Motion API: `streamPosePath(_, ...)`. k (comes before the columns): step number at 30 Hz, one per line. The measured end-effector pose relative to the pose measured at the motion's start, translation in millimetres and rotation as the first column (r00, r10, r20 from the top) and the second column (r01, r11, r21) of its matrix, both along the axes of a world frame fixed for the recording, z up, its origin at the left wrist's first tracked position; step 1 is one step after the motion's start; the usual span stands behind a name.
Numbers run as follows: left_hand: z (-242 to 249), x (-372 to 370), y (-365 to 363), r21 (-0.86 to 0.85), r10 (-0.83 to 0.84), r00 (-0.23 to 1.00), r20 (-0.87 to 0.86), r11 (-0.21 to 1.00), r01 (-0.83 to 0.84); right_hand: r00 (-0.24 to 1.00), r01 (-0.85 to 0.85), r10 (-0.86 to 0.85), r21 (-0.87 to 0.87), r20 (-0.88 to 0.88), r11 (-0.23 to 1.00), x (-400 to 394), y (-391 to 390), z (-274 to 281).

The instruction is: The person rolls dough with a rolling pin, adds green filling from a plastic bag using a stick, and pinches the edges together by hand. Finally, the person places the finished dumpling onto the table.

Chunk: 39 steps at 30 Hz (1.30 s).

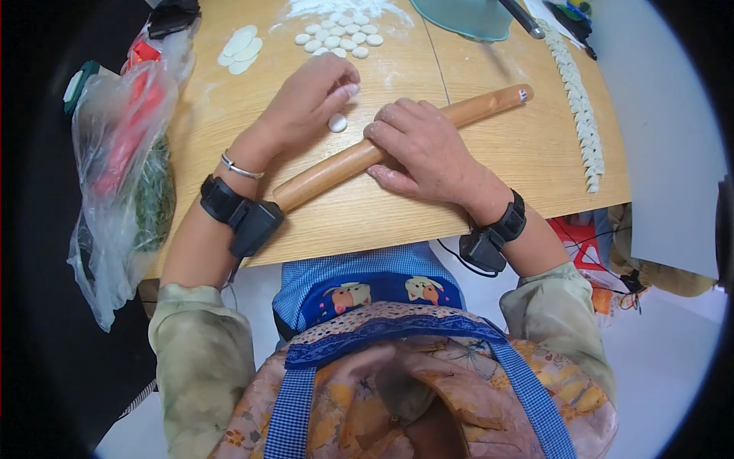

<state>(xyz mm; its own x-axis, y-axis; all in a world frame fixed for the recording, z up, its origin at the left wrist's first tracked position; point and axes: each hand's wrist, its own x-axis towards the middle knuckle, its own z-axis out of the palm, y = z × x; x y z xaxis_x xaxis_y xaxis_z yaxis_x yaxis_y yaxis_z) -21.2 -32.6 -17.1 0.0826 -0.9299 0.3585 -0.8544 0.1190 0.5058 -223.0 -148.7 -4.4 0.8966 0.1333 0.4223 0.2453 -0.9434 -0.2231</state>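
Observation:
A long wooden rolling pin point(329, 174) lies slantwise over the wooden table. My right hand point(424, 149) is wrapped round its middle. My left hand point(310, 98) hovers near the dough pieces with its fingers curled inward; what they hold, if anything, is hidden. Just below its fingertips, one small round dough piece point(337, 122) rests on the table. Beyond my left hand sits a cluster of several small flattened dough pieces point(337, 32), beside loose white flour point(382, 11). To the left of them, thin rolled wrappers point(241, 47) overlap in a small pile.
Plastic bags with greens point(155, 195) hang over the table's left edge. A teal-rimmed bowl point(466, 19) stands at the back. A long row of folded dough pieces point(579, 107) runs along the right side, near a dark handle point(523, 18).

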Motion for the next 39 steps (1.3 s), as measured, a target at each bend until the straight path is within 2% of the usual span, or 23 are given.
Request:
streamPosePath(3, -2.8, 3.9, -1.5, -0.014, -0.010, 0.996, -0.093, 1.000, 0.009, 1.000, 0.001, -0.001, 0.000, -0.008, 1.000, 0.0, -0.5, -0.4)
streamPosePath(5, -2.4, -2.5, -0.6, -0.091, -0.013, 0.987, 0.159, 0.995, 0.028, 1.000, 0.001, -0.001, 0.009, -0.007, 1.000, -0.5, -1.8, -0.2)
streamPosePath(8, -1.5, -7.5, 1.0, -0.064, 0.006, 0.968, 0.252, 0.998, 0.011, 1.000, 0.003, -0.003, 0.018, -0.026, 1.000, -2.5, -4.2, 2.2)
streamPosePath(9, -2.3, -5.9, 1.2, -0.062, 0.006, 0.967, 0.253, 0.998, 0.010, 0.999, 0.007, -0.006, 0.016, -0.048, 1.000, -2.8, -4.7, 3.0)
streamPosePath(11, -3.9, -2.9, -0.1, -0.064, 0.018, 0.998, 0.063, 0.998, -0.014, 0.999, 0.004, -0.003, 0.018, -0.049, 1.000, -2.8, -5.1, 3.0)
streamPosePath(12, -2.4, -4.5, 0.4, -0.063, 0.016, 0.998, 0.062, 0.998, -0.012, 0.999, 0.003, -0.002, 0.021, -0.052, 1.000, -3.2, -5.3, 2.9)
streamPosePath(14, -0.2, -8.4, 2.4, -0.029, 0.018, 0.966, 0.259, 1.000, -0.010, 0.999, 0.006, -0.005, 0.016, -0.044, 1.000, -3.3, -5.2, 2.8)
streamPosePath(18, -2.1, -6.6, 2.0, -0.097, 0.041, 0.954, 0.296, 0.995, -0.012, 0.999, 0.004, -0.003, 0.011, -0.041, 1.000, -2.9, -5.5, 1.4)
streamPosePath(20, -2.9, 0.3, 0.9, -0.067, 0.016, 0.995, -0.099, 0.997, -0.023, 0.999, 0.004, -0.004, 0.012, -0.037, 1.000, -3.1, -5.5, 1.5)
streamPosePath(21, -4.3, 1.8, 1.2, -0.065, 0.014, 0.995, -0.099, 0.998, -0.021, 0.999, 0.008, -0.007, 0.013, -0.032, 1.000, -3.7, -4.7, 1.4)
streamPosePath(23, -7.9, 3.6, 1.0, -0.087, 0.029, 0.994, 0.109, 0.996, -0.019, 0.999, 0.008, -0.008, 0.018, -0.031, 1.000, -4.0, -4.3, 1.8)
streamPosePath(24, -7.3, 1.4, 1.0, -0.087, 0.028, 0.994, 0.109, 0.996, -0.018, 1.000, 0.006, -0.005, 0.019, -0.028, 1.000, -3.9, -4.5, 2.0)
streamPosePath(26, -6.1, -3.8, 2.3, -0.099, 0.031, 0.962, 0.270, 0.995, -0.004, 0.999, 0.010, -0.009, 0.014, -0.039, 1.000, -3.8, -4.6, 2.2)
streamPosePath(27, -5.9, -2.2, 1.8, -0.100, 0.032, 0.962, 0.271, 0.995, -0.005, 0.999, 0.013, -0.012, 0.009, -0.050, 1.000, -3.6, -4.6, 2.4)
streamPosePath(29, -4.9, 2.2, 0.5, -0.097, -0.006, 0.995, 0.101, 0.995, 0.016, 0.999, 0.009, -0.009, 0.007, -0.043, 1.000, -2.9, -4.9, 1.9)
streamPosePath(32, -6.5, 2.5, 2.8, -0.098, 0.040, 0.979, 0.199, 0.995, -0.021, 0.999, 0.010, -0.010, 0.011, -0.033, 1.000, -3.2, -3.8, 2.5)
streamPosePath(36, -5.7, 0.1, 2.0, -0.126, 0.057, 0.973, 0.223, 0.992, -0.029, 0.999, 0.011, -0.011, 0.003, -0.042, 1.000, -2.9, -4.3, 2.4)
streamPosePath(38, -6.9, 5.6, 1.3, -0.191, 0.010, 1.000, 0.025, 0.982, -0.005, 0.999, 0.009, -0.009, 0.007, -0.036, 1.000, -3.0, -4.4, 2.8)
streamPosePath(39, -4.2, 5.3, 2.6, -0.190, 0.008, 1.000, 0.025, 0.982, -0.003, 0.999, 0.009, -0.009, 0.012, -0.031, 1.000, -3.5, -4.0, 2.9)
